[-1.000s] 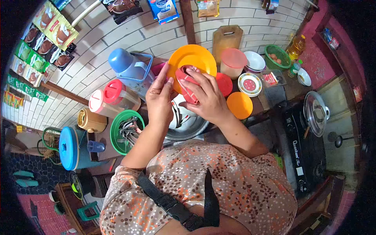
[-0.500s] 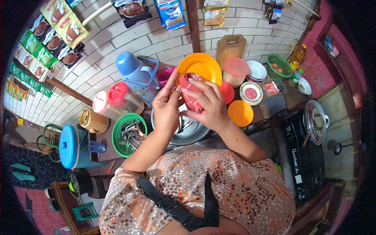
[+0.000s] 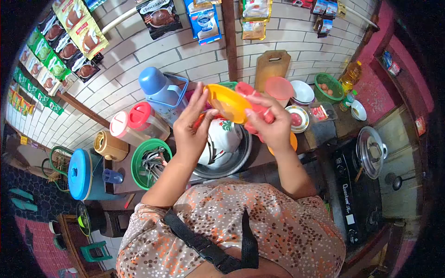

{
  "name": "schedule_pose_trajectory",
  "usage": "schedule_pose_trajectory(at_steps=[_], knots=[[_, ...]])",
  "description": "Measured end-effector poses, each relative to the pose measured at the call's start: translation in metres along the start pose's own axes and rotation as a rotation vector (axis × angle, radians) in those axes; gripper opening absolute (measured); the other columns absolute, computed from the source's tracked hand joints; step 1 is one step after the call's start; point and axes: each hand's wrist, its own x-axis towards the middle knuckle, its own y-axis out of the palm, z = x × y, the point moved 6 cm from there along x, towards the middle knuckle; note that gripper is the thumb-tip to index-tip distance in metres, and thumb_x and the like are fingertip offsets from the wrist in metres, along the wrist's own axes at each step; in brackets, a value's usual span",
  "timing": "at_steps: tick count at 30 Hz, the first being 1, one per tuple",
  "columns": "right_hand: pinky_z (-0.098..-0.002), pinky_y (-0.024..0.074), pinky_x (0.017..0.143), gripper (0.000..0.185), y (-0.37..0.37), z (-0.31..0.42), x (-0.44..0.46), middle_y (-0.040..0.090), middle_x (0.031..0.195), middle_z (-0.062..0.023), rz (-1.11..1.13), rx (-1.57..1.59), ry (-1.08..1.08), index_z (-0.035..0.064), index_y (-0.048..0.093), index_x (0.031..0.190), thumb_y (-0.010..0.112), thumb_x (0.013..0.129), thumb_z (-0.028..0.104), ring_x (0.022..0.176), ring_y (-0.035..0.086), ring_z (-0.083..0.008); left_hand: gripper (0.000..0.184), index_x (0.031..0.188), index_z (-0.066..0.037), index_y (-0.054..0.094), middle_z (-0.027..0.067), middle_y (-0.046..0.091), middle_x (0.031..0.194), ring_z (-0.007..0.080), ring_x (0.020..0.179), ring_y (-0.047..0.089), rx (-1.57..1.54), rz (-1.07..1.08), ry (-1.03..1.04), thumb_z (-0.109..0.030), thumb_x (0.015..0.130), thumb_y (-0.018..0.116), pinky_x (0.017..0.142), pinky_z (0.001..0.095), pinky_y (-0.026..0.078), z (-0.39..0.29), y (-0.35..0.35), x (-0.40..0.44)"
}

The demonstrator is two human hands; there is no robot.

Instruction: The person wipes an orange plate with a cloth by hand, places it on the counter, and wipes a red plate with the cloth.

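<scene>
A yellow-orange plate (image 3: 228,103) is held tilted between both hands, above a metal basin (image 3: 245,160). My left hand (image 3: 192,127) grips its left edge between thumb and fingers. At the plate's right side, my right hand (image 3: 273,120) is closed on a red cloth (image 3: 260,116) and touches the rim. In the basin lie white bowls (image 3: 225,136) with red, green and black patterns. The cloth is partly hidden by the fingers.
Left of the basin are a green basket of cutlery (image 3: 150,163), lidded pitchers (image 3: 143,118) and a blue thermos (image 3: 160,90). To the right stand a patterned plate (image 3: 297,119), a basket of eggs (image 3: 329,88) and a stove (image 3: 354,194).
The plate has tipped from facing the camera to a steep slant. My right hand and the cloth have moved from the plate's face to its right edge. More of the basin's bowls shows.
</scene>
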Motion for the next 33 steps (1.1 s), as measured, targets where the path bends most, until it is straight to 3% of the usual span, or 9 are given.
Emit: schedule_pose_trajectory(at_steps=[3,6,8,12,19,20,23,27,33], knots=[[-0.0325,0.0546,0.1,0.036,-0.018,-0.017,0.003,0.075,0.121,-0.009,-0.025,0.32,0.308,0.0028,0.072,0.124,0.079,0.089,-0.001,0.112,0.069,-0.0158,0.046,0.139,-0.003,0.067,0.0219,0.051,0.157,0.0336,0.14,0.058,0.224,-0.07,0.157,-0.003,0.093,0.076,0.113,0.0403,0.048,-0.004,-0.011,0.008],[-0.0291,0.0558,0.097,0.036,-0.024,-0.028,0.004,0.074,0.121,-0.0091,-0.042,0.483,0.401,0.0001,0.07,0.125,0.077,0.09,-0.002,0.106,0.07,-0.0127,0.041,0.137,-0.001,0.069,0.0196,0.061,0.149,0.0267,0.132,0.064,0.022,-0.048,0.063,-0.003,0.096,0.074,0.11,0.0362,0.05,0.001,-0.011,0.011],[-0.0279,0.0559,0.095,0.036,-0.023,-0.038,0.001,0.073,0.121,-0.009,-0.058,0.564,0.44,-0.0002,0.069,0.126,0.076,0.092,-0.003,0.105,0.07,-0.0117,0.037,0.135,0.0,0.07,0.0146,0.072,0.135,0.0179,0.119,0.068,-0.243,-0.025,-0.223,-0.002,0.098,0.072,0.105,0.0307,0.052,0.02,-0.005,0.0],[-0.028,0.0547,0.098,0.038,-0.022,-0.052,0.001,0.072,0.124,-0.0093,-0.1,0.58,0.457,0.0001,0.068,0.128,0.078,0.091,-0.001,0.108,0.069,-0.0127,0.035,0.135,-0.001,0.07,0.0106,0.075,0.127,0.0137,0.112,0.069,-0.329,0.007,-0.274,-0.001,0.099,0.071,0.099,0.0276,0.055,0.014,-0.004,-0.004],[-0.0359,0.0518,0.104,0.04,-0.029,-0.034,0.016,0.071,0.13,-0.0129,-0.183,-0.14,0.045,0.0035,0.072,0.125,0.084,0.087,0.008,0.118,0.068,-0.0231,0.041,0.141,0.0,0.064,0.011,0.069,0.139,0.0175,0.117,0.069,-0.57,-0.025,-0.401,0.001,0.101,0.067,0.102,0.0319,0.056,0.019,0.009,-0.014],[-0.0378,0.0516,0.104,0.041,-0.027,-0.022,0.018,0.071,0.13,-0.0147,-0.194,-0.251,-0.064,0.0044,0.073,0.125,0.085,0.086,0.01,0.119,0.068,-0.0261,0.04,0.141,-0.001,0.066,0.0125,0.066,0.143,0.0166,0.127,0.063,-0.577,-0.028,-0.433,0.0,0.1,0.069,0.11,0.0326,0.051,0.019,0.009,-0.015],[-0.0407,0.0509,0.105,0.045,-0.021,-0.006,0.015,0.071,0.13,-0.0169,-0.204,-0.336,-0.153,0.0051,0.072,0.126,0.086,0.085,0.016,0.119,0.067,-0.0319,0.041,0.14,-0.001,0.066,0.0135,0.064,0.146,0.0177,0.128,0.063,-0.5,-0.069,-0.174,0.001,0.099,0.069,0.111,0.034,0.05,0.007,0.009,-0.007],[-0.0462,0.0502,0.103,0.039,0.001,0.025,0.0,0.069,0.132,-0.0156,-0.182,-0.458,-0.355,0.0095,0.072,0.128,0.081,0.09,0.017,0.118,0.066,-0.0353,0.041,0.139,-0.001,0.066,0.0157,0.061,0.149,0.0183,0.13,0.061,-0.46,-0.066,-0.149,0.002,0.099,0.07,0.112,0.0345,0.049,0.001,0.012,-0.008],[-0.0471,0.0494,0.103,0.045,0.013,0.015,-0.001,0.07,0.134,-0.0144,-0.224,-0.371,-0.26,0.004,0.066,0.135,0.078,0.092,0.011,0.12,0.066,-0.0354,0.04,0.137,0.0,0.068,0.0185,0.062,0.147,0.0181,0.13,0.061,-0.623,-0.019,-0.466,0.004,0.097,0.07,0.11,0.0327,0.05,0.007,0.023,-0.014]])
